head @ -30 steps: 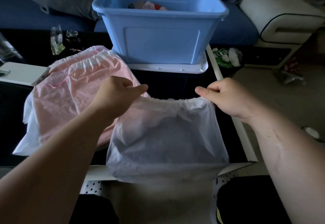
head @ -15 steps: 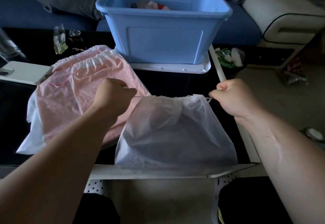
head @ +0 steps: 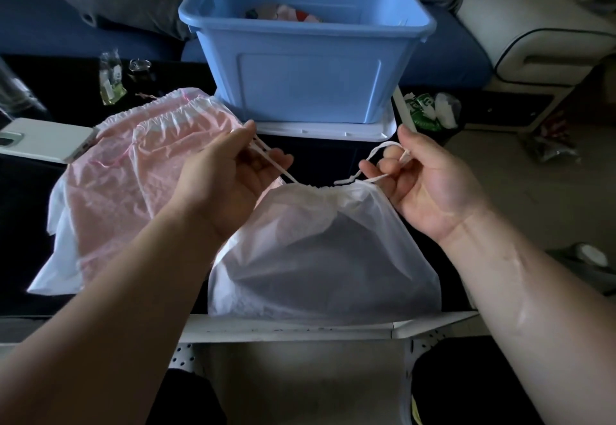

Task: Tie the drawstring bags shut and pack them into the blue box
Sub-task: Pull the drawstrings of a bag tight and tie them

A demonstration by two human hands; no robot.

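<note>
A white drawstring bag (head: 320,251) lies flat on the dark table (head: 26,224), its bottom edge at the table's near rim and its mouth gathered tight toward the blue box (head: 306,58). Both of the person's 2 hands hold its cord just above the mouth. The left hand (head: 230,171), palm turned up, pinches the left drawstring end (head: 273,164) between thumb and fingers. The right hand (head: 430,184), also palm up, has its fingers curled through the right drawstring loop (head: 380,154).

Left of the white bag, partly under the left forearm, lie the pink bags (head: 143,171), their mouths loosely ruffled; there seem to be 2 stacked, though the dim light makes that uncertain. The blue box stands beyond them on a white lid (head: 326,129), with something colourful inside.
</note>
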